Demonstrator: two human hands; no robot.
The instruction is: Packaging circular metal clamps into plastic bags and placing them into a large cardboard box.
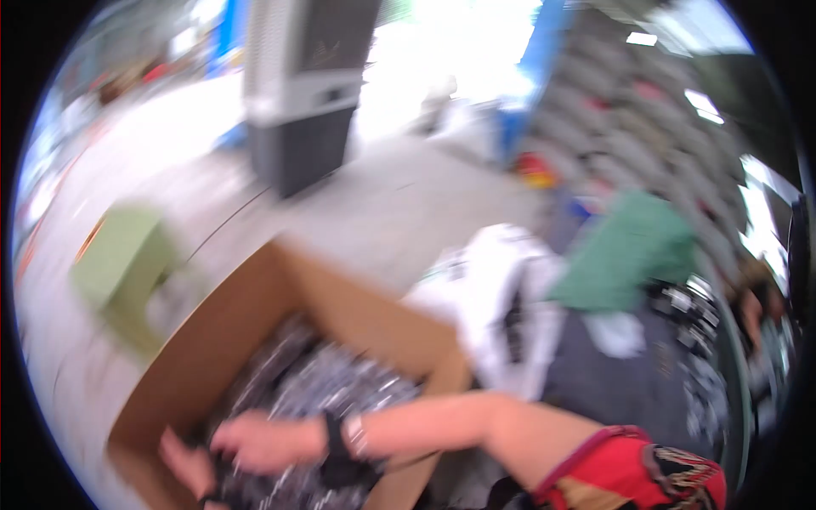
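Both hands deep in the cardboard box (280, 314): right hand (263, 442) and left hand (187, 467) among the shiny packets (331, 382), grip unclear from blur; scoop from underneath, keep wrists below the rim.

The cardboard box (255, 340) stands on the floor (374, 204), and everything else sits around it. In the box lies a heap of packets (323, 391), with the right hand (263, 442) and the left hand (191, 467) down among them at its near end. Left of the box stands a stool (123, 259). Behind the box, well apart, stands a tall cooler unit (302, 93). Right of the box, just beside it, clothes (510, 297) are piled, with a folded cloth (629, 251) further right. Beyond those, shelves (629, 119) rise.
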